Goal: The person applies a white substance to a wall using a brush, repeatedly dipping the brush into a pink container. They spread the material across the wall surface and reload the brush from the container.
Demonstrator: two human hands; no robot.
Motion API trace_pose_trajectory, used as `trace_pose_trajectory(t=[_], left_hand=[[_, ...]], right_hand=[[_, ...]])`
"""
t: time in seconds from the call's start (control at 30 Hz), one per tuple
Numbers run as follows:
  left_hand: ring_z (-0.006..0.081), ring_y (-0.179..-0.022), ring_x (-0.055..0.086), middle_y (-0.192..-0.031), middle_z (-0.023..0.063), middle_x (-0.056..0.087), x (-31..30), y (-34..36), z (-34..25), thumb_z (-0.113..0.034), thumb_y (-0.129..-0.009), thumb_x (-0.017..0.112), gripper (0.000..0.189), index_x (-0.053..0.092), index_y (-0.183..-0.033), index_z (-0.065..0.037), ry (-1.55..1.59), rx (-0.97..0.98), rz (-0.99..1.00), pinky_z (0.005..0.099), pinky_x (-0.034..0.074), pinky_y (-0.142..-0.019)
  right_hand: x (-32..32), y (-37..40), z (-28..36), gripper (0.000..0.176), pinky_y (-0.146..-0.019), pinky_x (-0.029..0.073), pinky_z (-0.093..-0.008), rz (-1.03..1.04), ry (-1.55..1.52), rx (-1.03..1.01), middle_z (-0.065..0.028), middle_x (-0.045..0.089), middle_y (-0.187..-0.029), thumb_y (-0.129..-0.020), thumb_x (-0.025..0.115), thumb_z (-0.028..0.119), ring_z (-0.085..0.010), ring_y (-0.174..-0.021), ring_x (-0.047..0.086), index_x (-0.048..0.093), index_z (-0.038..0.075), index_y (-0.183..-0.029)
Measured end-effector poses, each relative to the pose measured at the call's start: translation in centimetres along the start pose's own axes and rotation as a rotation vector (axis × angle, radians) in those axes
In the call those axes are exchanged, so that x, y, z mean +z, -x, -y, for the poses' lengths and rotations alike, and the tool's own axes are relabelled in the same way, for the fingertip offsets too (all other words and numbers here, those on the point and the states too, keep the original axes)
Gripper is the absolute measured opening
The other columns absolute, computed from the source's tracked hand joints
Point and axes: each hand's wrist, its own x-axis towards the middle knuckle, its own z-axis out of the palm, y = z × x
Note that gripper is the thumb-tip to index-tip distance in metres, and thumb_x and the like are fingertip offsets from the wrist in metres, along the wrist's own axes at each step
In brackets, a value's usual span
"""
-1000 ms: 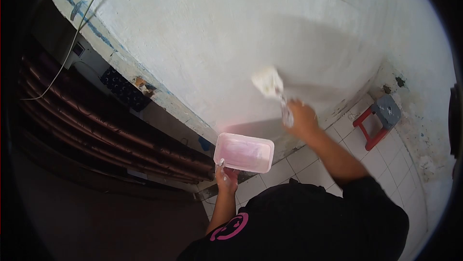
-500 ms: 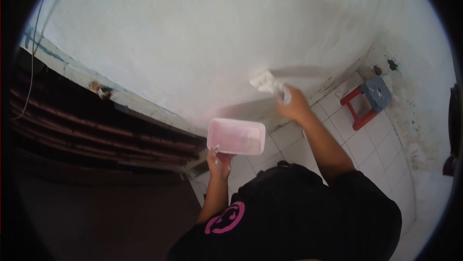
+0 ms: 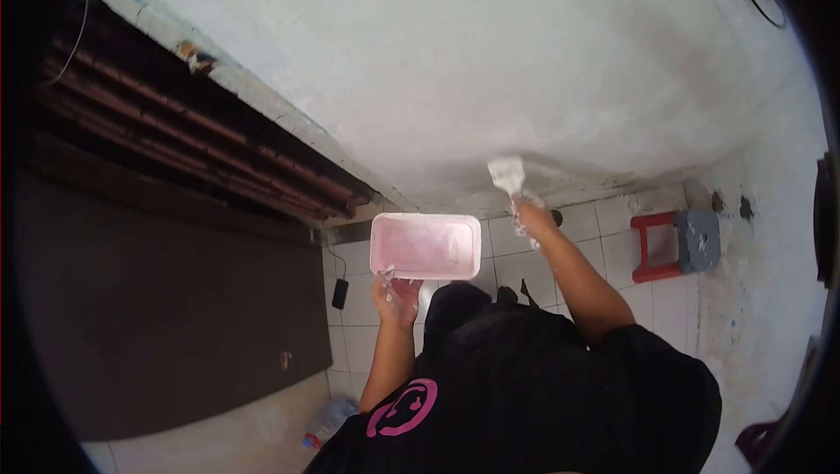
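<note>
My left hand (image 3: 396,297) is closed on the near edge of a pink rectangular plastic tub (image 3: 411,245), its fingers smeared white. Whitish paint coats the inside of the tub, which is tilted so that I look down into it. In my right hand (image 3: 532,218), also spattered white, is a paintbrush (image 3: 506,175) gripped by its handle. The brush's broad white-coated head points up and away, overlapping the lower part of the whitish wall (image 3: 420,80). A grey, damp-looking band runs along the wall beside the brush head.
A red and grey plastic stool (image 3: 696,245) stands on the white floor tiles (image 3: 529,274) at the right. To the left are a dark brown door panel (image 3: 175,299) and reddish-brown slats (image 3: 201,128). A black adapter (image 3: 340,294) hangs by its cord near the door's edge.
My view has turned, showing more floor and door. The brush has moved lower along the wall and its head now points more upright. The tub stays in my left hand.
</note>
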Motion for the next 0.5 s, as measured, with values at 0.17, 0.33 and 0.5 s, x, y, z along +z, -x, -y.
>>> trace_pose_trajectory(t=[0.17, 0.33, 0.5], left_hand=[[0.0296, -0.115, 0.05, -0.118, 0.0113, 0.054, -1.5, 2.3, 0.3, -0.025, -0.079, 0.052, 0.044, 0.05, -0.119, -0.007, -0.052, -0.004, -0.104, 0.0492, 0.041, -0.097], [0.0303, -0.116, 0.049, -0.123, 0.0118, 0.052, -1.3, 2.0, -0.8, -0.03, -0.083, 0.05, 0.046, 0.046, -0.123, -0.007, -0.113, 0.114, -0.029, 0.0509, 0.04, -0.098], [0.0299, -0.116, 0.05, -0.125, 0.0114, 0.051, -1.0, 2.3, -1.8, -0.031, -0.084, 0.049, 0.046, 0.046, -0.123, -0.008, -0.082, 0.156, -0.028, 0.0507, 0.04, -0.098]], right_hand=[[3.1, 1.5, 3.2, 0.013, -0.036, 0.024, -0.0208, 0.106, -0.112, 0.008, -0.001, 0.049, -0.069, -0.091, 0.055, 0.023, -0.0065, -0.046, 0.038, 0.051, 0.011, -0.092], [8.0, 9.8, 12.6, 0.015, -0.039, 0.026, -0.019, 0.311, -0.24, -0.378, 0.0006, 0.048, -0.071, -0.094, 0.053, 0.025, -0.0044, -0.05, 0.039, 0.052, 0.01, -0.097], [7.5, 5.0, 10.4, 0.024, -0.05, 0.034, -0.0182, 0.274, -0.114, -0.724, 0.0008, 0.045, -0.069, -0.096, 0.049, 0.027, -0.0046, -0.065, 0.043, 0.051, 0.009, -0.112]])
